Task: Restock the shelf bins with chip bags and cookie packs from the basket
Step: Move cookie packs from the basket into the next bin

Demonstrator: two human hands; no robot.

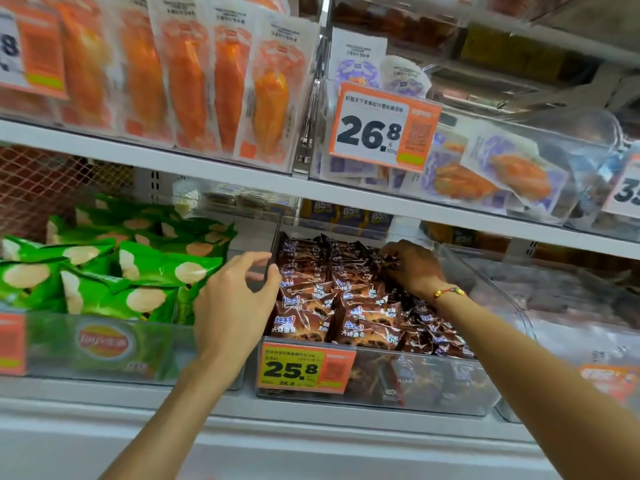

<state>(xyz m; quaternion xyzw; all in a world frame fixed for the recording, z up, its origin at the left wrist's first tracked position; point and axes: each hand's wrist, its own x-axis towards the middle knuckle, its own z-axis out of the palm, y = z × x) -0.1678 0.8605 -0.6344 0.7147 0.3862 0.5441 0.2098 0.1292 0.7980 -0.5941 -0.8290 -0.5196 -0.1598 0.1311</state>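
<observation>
I am standing at a white store shelf [214, 164], working over a clear bin [433, 382] packed with brown cookie packs [346, 306]; green chip bags [114, 271] are filling the bin just to its left. My left hand [235, 299] is hovering at the cookie bin's left wall, fingers loosely spread and holding nothing. My right hand [412, 265] is reaching deep into the bin, fingers curling onto the rear cookie packs. An orange price tag [306, 370] is showing 25.8 on the bin's front.
</observation>
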